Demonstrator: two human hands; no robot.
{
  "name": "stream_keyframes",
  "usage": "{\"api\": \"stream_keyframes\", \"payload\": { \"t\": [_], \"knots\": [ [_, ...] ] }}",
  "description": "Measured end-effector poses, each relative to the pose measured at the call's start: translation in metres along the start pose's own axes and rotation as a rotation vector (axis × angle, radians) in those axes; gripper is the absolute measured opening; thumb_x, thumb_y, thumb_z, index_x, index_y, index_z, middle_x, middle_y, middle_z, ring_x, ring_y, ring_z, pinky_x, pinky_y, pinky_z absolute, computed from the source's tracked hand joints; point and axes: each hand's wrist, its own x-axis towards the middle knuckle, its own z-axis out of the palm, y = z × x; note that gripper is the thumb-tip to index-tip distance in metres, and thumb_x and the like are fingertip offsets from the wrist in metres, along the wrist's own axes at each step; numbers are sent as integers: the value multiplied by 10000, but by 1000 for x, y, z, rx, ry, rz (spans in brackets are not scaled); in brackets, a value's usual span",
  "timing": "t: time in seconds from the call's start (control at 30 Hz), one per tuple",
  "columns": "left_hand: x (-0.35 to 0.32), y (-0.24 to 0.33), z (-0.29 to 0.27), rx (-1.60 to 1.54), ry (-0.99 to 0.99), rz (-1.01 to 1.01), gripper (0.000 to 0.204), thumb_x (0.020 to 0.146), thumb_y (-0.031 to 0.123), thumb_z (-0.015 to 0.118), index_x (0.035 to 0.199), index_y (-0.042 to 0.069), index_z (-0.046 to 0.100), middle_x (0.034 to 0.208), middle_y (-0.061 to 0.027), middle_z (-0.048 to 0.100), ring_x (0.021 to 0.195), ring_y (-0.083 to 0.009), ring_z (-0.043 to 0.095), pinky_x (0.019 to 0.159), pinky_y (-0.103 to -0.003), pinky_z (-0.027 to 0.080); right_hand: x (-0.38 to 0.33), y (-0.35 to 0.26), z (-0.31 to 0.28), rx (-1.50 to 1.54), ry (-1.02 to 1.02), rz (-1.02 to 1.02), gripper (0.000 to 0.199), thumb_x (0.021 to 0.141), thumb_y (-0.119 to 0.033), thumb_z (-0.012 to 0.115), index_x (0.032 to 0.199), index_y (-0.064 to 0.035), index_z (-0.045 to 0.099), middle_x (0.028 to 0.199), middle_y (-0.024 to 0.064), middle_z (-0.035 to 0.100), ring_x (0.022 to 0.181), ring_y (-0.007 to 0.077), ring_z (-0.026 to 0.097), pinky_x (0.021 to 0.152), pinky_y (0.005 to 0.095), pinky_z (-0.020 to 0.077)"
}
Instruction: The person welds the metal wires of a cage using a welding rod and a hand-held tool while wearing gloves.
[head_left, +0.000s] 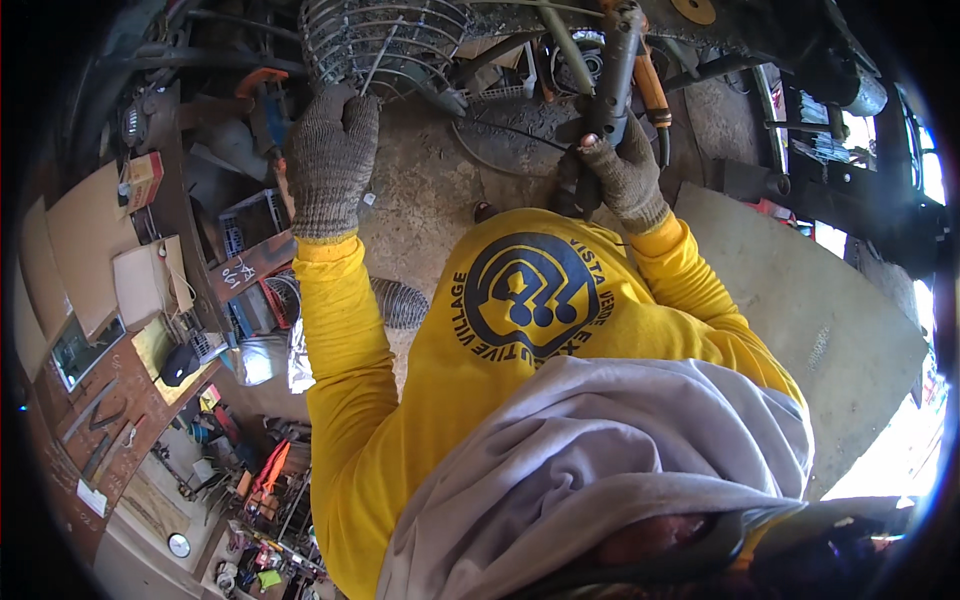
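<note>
Wire cage [385, 38] and grey metal bar [613, 75], top of the frame.
The cage spans upper left of centre, my left grip [335, 150] at its lower rim (whether pinching it, I cannot tell). The bar leans at upper right of centre, its lower end clasped in my right grip [625, 172], an orange tool [651, 88] beside it.
</note>
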Motion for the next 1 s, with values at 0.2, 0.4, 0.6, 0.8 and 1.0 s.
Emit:
{"api": "stream_keyframes", "payload": {
  "t": [0.2, 0.4, 0.6, 0.8, 1.0],
  "knots": [
    [1, 9, -6, -9, -18, -32, 269, 915, 257, 699, 1056, 28, 688, 962, -161, 723, 872, -321, 717, 785, -388, 558, 5, 12, 1, 150, -54, 40, 602, 948, -373, 715, 1350, -9, 454, 936, 95, 652, 724, 162, 664, 594, 286, 552],
    [-1, 9, -8, -27, -10, -26, 265, 907, 250, 711, 1059, 32, 691, 958, -157, 726, 858, -316, 719, 776, -390, 558, 6, 17, 10, 130, -35, 178, 529, 967, -382, 678, 1305, -24, 484, 893, 99, 651, 694, 165, 657, 573, 288, 547],
    [-2, 9, -9, -20, -13, 16, 255, 901, 236, 717, 1056, 34, 697, 953, -152, 729, 844, -307, 722, 770, -386, 558, 10, 16, 15, 117, 11, 206, 468, 977, -340, 657, 1280, -21, 497, 885, 109, 656, 678, 167, 657, 566, 297, 548],
    [-3, 11, -8, -17, -16, -28, 262, 900, 225, 714, 1081, 36, 702, 990, -163, 733, 891, -307, 727, 799, -381, 565, 12, 21, 14, 37, 2, 251, 593, 953, -423, 694, 1369, -60, 477, 912, 56, 642, 703, 143, 630, 630, 285, 545],
    [-4, 11, -8, -11, -14, -29, 264, 910, 224, 704, 1098, 38, 701, 1036, -157, 738, 936, -306, 731, 825, -370, 571, 12, 21, 15, 8, 11, 246, 518, 969, -381, 673, 1314, -44, 484, 902, 80, 655, 702, 151, 648, 613, 288, 551]
  ]
}}
